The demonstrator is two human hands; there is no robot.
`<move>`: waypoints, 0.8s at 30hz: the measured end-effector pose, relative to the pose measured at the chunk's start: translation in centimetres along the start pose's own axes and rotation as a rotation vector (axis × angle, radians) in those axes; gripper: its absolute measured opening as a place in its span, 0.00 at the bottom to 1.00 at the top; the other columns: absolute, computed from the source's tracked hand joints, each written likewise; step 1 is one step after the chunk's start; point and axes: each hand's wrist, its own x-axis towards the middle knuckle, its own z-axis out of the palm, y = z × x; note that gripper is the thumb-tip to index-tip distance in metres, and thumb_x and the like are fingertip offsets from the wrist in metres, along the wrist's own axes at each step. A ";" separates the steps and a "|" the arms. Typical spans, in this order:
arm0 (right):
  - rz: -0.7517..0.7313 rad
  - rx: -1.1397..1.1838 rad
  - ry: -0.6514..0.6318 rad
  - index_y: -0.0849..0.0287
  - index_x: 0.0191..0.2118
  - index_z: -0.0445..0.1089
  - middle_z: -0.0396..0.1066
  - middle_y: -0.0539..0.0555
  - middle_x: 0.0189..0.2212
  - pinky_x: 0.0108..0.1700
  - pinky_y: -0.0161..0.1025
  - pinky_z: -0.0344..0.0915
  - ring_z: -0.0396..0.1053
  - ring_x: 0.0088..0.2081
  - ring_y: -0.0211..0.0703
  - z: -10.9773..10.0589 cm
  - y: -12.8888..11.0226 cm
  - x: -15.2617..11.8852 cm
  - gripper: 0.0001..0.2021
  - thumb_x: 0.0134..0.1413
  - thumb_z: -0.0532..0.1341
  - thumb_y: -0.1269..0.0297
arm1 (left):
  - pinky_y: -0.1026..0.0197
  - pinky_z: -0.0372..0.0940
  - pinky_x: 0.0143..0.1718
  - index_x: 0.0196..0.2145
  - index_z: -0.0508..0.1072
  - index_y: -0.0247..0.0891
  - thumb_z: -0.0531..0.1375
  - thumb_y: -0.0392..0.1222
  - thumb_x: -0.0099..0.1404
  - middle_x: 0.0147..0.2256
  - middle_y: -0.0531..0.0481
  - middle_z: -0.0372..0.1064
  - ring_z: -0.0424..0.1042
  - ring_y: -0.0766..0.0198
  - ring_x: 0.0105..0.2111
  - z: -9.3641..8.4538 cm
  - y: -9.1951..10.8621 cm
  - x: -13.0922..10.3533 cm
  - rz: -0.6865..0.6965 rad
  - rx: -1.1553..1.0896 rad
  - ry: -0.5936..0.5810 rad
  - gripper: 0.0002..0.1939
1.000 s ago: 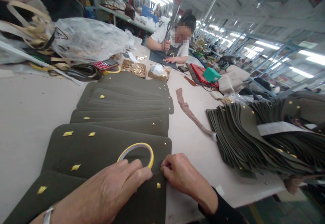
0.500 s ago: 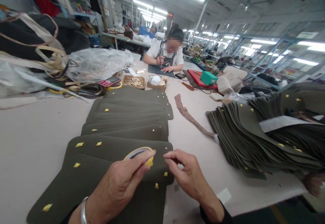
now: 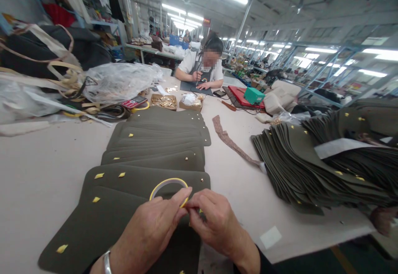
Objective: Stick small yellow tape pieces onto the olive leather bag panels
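My left hand [image 3: 152, 228], with a silver bangle at the wrist, is closed around the near side of a roll of yellow tape [image 3: 169, 180]. Against the roll's right edge, my right hand [image 3: 214, 218] pinches at the tape, its fingertips meeting those of my left hand. The tape end itself is hidden by the fingers. Beneath both hands lies a dark olive panel [image 3: 124, 216] with rounded corners. Small yellow tape pieces [image 3: 99, 175] dot its surface, and a gold stud [image 3: 202, 180] sits near its upper right corner. More overlapping panels [image 3: 155, 137] extend behind it.
A fanned stack of olive panels [image 3: 289, 170] fills the right side. Boxes of gold metal parts [image 3: 163, 102] stand farther back, near a co-worker [image 3: 202, 69]. Plastic bags [image 3: 118, 81] and straps crowd the left. A brown strip [image 3: 231, 141] lies between panels and stack.
My right hand has moved left and down to the tape roll, meeting my left hand; before, it was pinched and apart from it. The roll shows more of its ring now.
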 end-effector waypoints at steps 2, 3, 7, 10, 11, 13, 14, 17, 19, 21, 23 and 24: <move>-0.027 -0.065 0.042 0.59 0.33 0.67 0.71 0.54 0.26 0.33 0.36 0.64 0.67 0.29 0.41 0.3 0.1 -0.2 0.07 0.54 0.55 0.77 | 0.67 0.70 0.32 0.51 0.62 0.37 0.46 0.37 0.72 0.37 0.48 0.77 0.77 0.66 0.30 0.0 0.2 0.1 0.009 -0.025 0.018 0.13; -0.042 -0.086 0.070 0.59 0.32 0.67 0.70 0.54 0.26 0.32 0.36 0.63 0.67 0.28 0.41 0.5 0.2 -0.2 0.08 0.54 0.54 0.77 | 0.68 0.70 0.31 0.48 0.65 0.38 0.46 0.37 0.72 0.36 0.49 0.77 0.76 0.66 0.29 0.0 0.3 0.2 0.007 -0.046 0.016 0.12; -0.066 -0.097 0.204 0.61 0.31 0.69 0.70 0.53 0.23 0.29 0.35 0.63 0.68 0.26 0.40 1.0 0.4 -0.3 0.09 0.51 0.54 0.78 | 0.70 0.67 0.28 0.38 0.69 0.40 0.45 0.35 0.71 0.27 0.54 0.73 0.73 0.69 0.24 0.3 0.2 0.7 -0.017 -0.091 0.018 0.13; 0.261 0.082 0.234 0.61 0.26 0.69 0.69 0.50 0.19 0.24 0.33 0.61 0.66 0.21 0.37 1.1 0.2 0.1 0.06 0.49 0.57 0.74 | 0.70 0.64 0.25 0.35 0.69 0.38 0.45 0.33 0.71 0.23 0.54 0.68 0.70 0.69 0.21 0.8 -0.1 1.3 -0.003 -0.084 0.059 0.14; 0.429 0.201 0.217 0.61 0.24 0.69 0.68 0.50 0.18 0.23 0.32 0.60 0.66 0.19 0.36 1.2 0.1 0.2 0.06 0.49 0.58 0.72 | 0.69 0.63 0.24 0.34 0.69 0.38 0.45 0.32 0.70 0.23 0.54 0.67 0.69 0.69 0.21 1.1 -0.2 1.5 0.006 -0.082 0.074 0.14; 0.713 0.436 0.178 0.61 0.24 0.69 0.67 0.48 0.15 0.20 0.30 0.59 0.65 0.17 0.35 1.3 0.2 0.6 0.06 0.49 0.59 0.68 | 0.68 0.61 0.23 0.33 0.68 0.37 0.47 0.32 0.70 0.22 0.54 0.66 0.68 0.69 0.20 1.6 -0.2 1.8 0.019 -0.080 0.110 0.12; 0.796 0.515 0.167 0.61 0.24 0.69 0.67 0.48 0.14 0.20 0.29 0.59 0.65 0.16 0.35 1.3 0.4 0.8 0.06 0.48 0.60 0.67 | 0.67 0.61 0.23 0.33 0.68 0.37 0.48 0.32 0.69 0.22 0.54 0.66 0.67 0.68 0.20 1.9 -0.2 2.0 0.019 -0.081 0.129 0.11; 0.891 0.551 0.210 0.62 0.24 0.69 0.68 0.47 0.15 0.20 0.29 0.61 0.67 0.17 0.35 1.3 2.1 1.2 0.05 0.45 0.61 0.66 | 0.67 0.61 0.25 0.34 0.68 0.36 0.51 0.30 0.68 0.23 0.54 0.66 0.68 0.69 0.22 2.7 0.1 2.0 0.019 -0.115 0.192 0.08; 0.956 0.552 0.253 0.62 0.24 0.69 0.68 0.47 0.15 0.20 0.29 0.62 0.67 0.17 0.35 1.0 4.0 1.1 0.07 0.44 0.63 0.63 | 0.67 0.63 0.28 0.37 0.68 0.36 0.51 0.28 0.67 0.25 0.53 0.68 0.69 0.68 0.24 3.0 0.2 1.9 0.030 -0.144 0.217 0.08; 1.037 0.593 0.229 0.63 0.26 0.69 0.68 0.48 0.16 0.20 0.29 0.62 0.66 0.16 0.35 0.5 5.8 0.8 0.11 0.44 0.64 0.59 | 0.67 0.64 0.31 0.38 0.68 0.36 0.50 0.28 0.67 0.27 0.52 0.69 0.70 0.67 0.27 3.4 -0.1 1.8 0.034 -0.121 0.188 0.09; 1.080 0.621 0.140 0.65 0.28 0.71 0.70 0.50 0.17 0.19 0.29 0.62 0.67 0.16 0.34 0.0 7.2 0.5 0.14 0.44 0.64 0.56 | 0.65 0.65 0.32 0.38 0.68 0.37 0.50 0.28 0.67 0.28 0.52 0.70 0.70 0.66 0.28 3.9 -0.5 1.6 -0.012 -0.039 0.074 0.10; 1.078 0.615 0.091 0.65 0.29 0.72 0.71 0.50 0.18 0.20 0.29 0.62 0.67 0.17 0.34 -0.1 7.6 0.3 0.15 0.45 0.64 0.55 | 0.65 0.66 0.31 0.37 0.68 0.38 0.50 0.28 0.66 0.29 0.51 0.70 0.70 0.65 0.29 4.2 -0.8 1.6 -0.049 0.005 -0.005 0.10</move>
